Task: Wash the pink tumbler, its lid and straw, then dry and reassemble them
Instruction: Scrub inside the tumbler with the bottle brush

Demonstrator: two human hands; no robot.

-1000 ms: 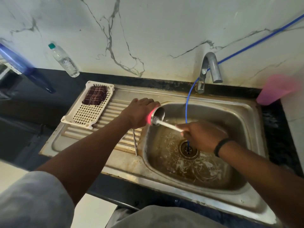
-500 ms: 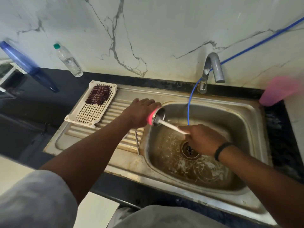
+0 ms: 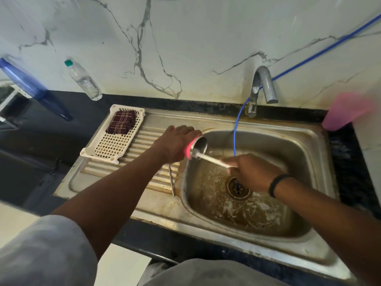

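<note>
My left hand [image 3: 177, 144] grips the pink tumbler [image 3: 195, 148], tipped sideways over the left edge of the sink basin [image 3: 305, 162], its steel mouth facing right. Most of the pink body is hidden by my fingers. My right hand [image 3: 251, 172] holds a white brush handle [image 3: 212, 159] whose far end is inside the tumbler's mouth. A metal straw [image 3: 171, 179] lies on the ribbed drainboard [image 3: 152, 180] just below my left wrist. I cannot see a lid.
A white slotted tray [image 3: 115, 145] with a dark checked cloth [image 3: 121, 122] sits on the drainboard's far left. A tap [image 3: 261, 87] and a blue hose [image 3: 235, 137] running to the drain stand behind. A pink cup [image 3: 346, 112], a clear bottle [image 3: 82, 79] and a blue bottle [image 3: 31, 87] sit on the counter.
My right hand has drawn slightly right, pulling the brush handle a little further out of the tumbler. My left hand and the tumbler stay in place.
</note>
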